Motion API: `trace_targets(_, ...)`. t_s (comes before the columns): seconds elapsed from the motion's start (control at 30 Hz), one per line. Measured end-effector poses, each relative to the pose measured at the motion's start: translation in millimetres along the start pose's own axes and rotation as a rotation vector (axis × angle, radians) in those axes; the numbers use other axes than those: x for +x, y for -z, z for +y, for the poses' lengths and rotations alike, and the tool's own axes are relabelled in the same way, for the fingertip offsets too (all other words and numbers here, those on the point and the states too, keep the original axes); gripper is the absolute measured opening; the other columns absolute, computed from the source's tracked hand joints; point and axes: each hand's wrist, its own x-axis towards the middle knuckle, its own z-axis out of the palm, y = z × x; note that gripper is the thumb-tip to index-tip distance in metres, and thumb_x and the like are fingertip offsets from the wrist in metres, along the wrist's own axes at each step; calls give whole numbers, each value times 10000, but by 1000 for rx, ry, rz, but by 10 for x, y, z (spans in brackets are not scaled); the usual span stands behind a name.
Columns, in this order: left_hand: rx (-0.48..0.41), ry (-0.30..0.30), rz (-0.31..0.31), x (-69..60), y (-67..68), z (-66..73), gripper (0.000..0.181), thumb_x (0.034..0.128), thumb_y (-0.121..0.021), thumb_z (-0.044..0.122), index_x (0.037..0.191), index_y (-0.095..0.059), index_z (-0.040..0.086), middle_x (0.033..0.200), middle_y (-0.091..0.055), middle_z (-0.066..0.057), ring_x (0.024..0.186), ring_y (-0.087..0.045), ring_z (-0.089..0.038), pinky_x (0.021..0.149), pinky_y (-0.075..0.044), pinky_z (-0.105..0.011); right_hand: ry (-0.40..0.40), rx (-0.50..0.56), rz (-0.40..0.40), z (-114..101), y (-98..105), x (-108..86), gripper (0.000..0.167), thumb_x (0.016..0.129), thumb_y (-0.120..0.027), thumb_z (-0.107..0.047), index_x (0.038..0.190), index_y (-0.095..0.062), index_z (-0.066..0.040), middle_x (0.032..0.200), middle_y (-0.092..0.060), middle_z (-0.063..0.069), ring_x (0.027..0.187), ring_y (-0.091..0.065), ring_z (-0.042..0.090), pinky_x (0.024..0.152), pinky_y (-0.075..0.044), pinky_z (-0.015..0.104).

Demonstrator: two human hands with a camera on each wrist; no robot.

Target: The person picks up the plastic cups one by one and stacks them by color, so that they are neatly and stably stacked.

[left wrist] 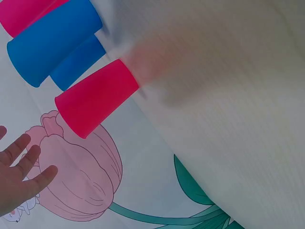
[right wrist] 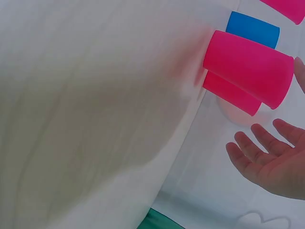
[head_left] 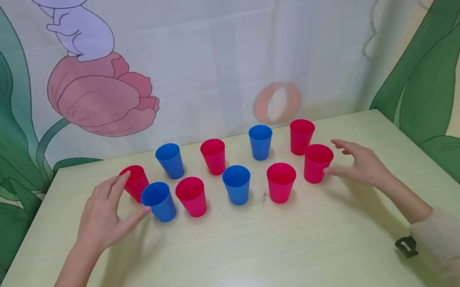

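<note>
Several red and blue plastic cups stand upright, mouths up, in two loose rows on the table. My left hand is spread beside the leftmost red cup and the front blue cup. Its fingertips overlap the red cup's rim and its thumb reaches the blue one; contact cannot be told. In the left wrist view those fingers are apart and grip nothing. Over on the right, my right hand is held open around the outer side of a red cup, thumb close to its wall. The right wrist view shows loosely bent fingers away from that cup.
Between the hands stand a front red cup, a blue cup and another red cup. Farther back are more blue and red cups, near the table's rear edge. A printed curtain hangs behind.
</note>
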Motion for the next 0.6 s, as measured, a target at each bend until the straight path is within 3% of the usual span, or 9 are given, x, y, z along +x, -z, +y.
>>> trace_targets(0.3, -41, 38, 19, 119, -1, -71, 773, 738, -711, 358, 1362, -368, 55, 1256, -431, -234, 1128, -393, -417, 832, -389, -609, -49, 90, -47, 12, -66, 134, 823, 739, -732, -377, 1375, -341, -32, 1299, -424, 213, 1109, -450, 409, 793, -477, 487)
trace_targets(0.6, -124, 188, -71, 295, -8, -245, 792, 790, -664, 385, 1403, -290, 52, 1351, -312, -257, 1205, -302, -450, 845, -347, -661, -80, 144, -56, 49, -121, 172, 784, 739, -724, -414, 1338, -382, -39, 1265, -454, 186, 1098, -455, 378, 798, -482, 468)
